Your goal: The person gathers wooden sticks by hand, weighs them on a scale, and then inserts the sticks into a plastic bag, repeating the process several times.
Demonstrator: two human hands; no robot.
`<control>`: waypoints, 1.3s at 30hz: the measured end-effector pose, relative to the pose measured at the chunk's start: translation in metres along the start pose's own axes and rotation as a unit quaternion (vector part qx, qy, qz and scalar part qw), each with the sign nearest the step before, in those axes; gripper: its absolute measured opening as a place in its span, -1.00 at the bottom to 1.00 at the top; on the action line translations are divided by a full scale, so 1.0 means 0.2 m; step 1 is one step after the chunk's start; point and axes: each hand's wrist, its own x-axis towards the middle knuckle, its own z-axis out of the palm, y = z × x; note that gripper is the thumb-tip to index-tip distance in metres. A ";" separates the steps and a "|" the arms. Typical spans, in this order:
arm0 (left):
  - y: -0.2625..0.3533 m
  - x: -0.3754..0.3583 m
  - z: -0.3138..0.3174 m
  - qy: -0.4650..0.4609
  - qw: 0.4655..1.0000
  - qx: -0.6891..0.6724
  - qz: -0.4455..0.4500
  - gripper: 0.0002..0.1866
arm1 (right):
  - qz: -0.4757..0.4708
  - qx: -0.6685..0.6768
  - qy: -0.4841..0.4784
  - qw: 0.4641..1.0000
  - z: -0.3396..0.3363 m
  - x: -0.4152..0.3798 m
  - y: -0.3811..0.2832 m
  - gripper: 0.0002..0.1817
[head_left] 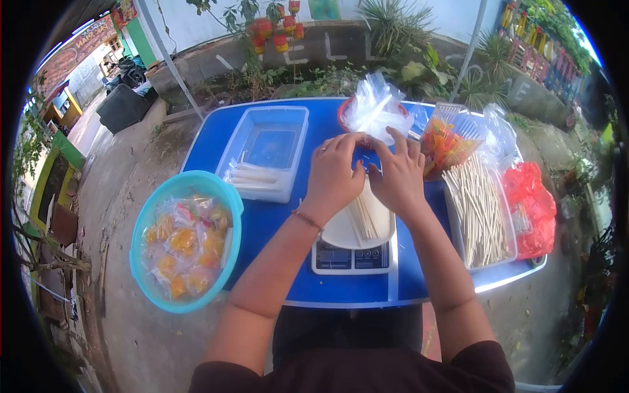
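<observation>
My left hand point(335, 171) and my right hand point(398, 175) are close together over the far side of a white round plate point(341, 230). Their fingers are curled, with the thumbs almost meeting; whatever lies between the fingertips is too small or hidden. A bundle of thin pale sticks point(364, 219) rests on the plate, its far end under my hands. Beneath the plate sits a digital kitchen scale point(350, 265). Just beyond my fingers stands a red bowl point(343, 112) heaped with clear plastic bags point(375, 108).
A blue table point(295, 288) carries a clear tub point(272, 131) with white packets, a clear container of orange-red packets point(449, 141), a tray of sticks point(478, 209) and a red plastic bag point(527, 209). At left, a turquoise basin point(141, 262) holds bagged yellow-orange items.
</observation>
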 end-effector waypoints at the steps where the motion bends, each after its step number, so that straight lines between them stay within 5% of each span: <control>1: -0.01 0.04 0.02 -0.030 0.994 -0.090 -0.059 -0.62 | 0.010 0.001 -0.013 1.000 0.04 0.03 0.03 -0.49; 3: -0.04 0.10 0.06 -0.070 0.957 -0.245 -0.140 -0.69 | 0.023 0.062 -0.016 0.998 0.04 0.08 0.06 -0.52; 6: -0.03 0.13 0.08 -0.117 0.788 -0.530 -0.292 -0.67 | 0.022 0.140 0.047 0.989 -0.02 0.09 0.05 -0.58; 10: 0.01 0.11 0.07 -0.133 0.619 -0.706 -0.318 -0.60 | -0.057 0.193 0.164 0.966 -0.16 0.01 0.01 -0.69; 14: -0.05 0.07 0.09 -0.129 0.623 -0.710 -0.302 -0.63 | -0.174 0.204 0.193 0.944 -0.23 -0.13 -0.07 -0.77; 18: -0.06 -0.01 0.00 -0.077 0.644 -0.692 -0.317 -0.75 | -0.294 0.207 0.148 0.921 -0.21 -0.26 -0.14 -0.73; 22: -0.11 -0.11 -0.14 -0.046 0.698 -0.634 -0.329 -0.80 | -0.306 0.335 0.034 0.891 -0.17 -0.31 -0.20 -0.73; 26: -0.21 -0.21 -0.22 -0.037 0.721 -0.631 -0.285 -0.83 | -0.245 0.412 0.022 0.878 -0.16 -0.23 -0.22 -0.70; 30: -0.27 -0.28 -0.18 0.012 0.803 -0.548 -0.234 -0.87 | -0.029 0.455 0.013 0.890 -0.04 -0.05 -0.23 -0.57; 31: -0.24 -0.28 -0.19 0.008 0.772 -0.575 -0.271 -0.87 | 0.002 0.493 -0.009 0.870 0.01 -0.02 -0.23 -0.55; 36: -0.23 -0.33 -0.15 0.058 0.843 -0.493 -0.208 -0.82 | 0.100 0.651 -0.215 0.721 0.08 0.10 -0.18 -0.59; 39: -0.24 -0.34 -0.15 0.083 0.885 -0.413 -0.198 -0.84 | 0.102 0.643 -0.240 0.720 0.15 0.11 -0.13 -0.81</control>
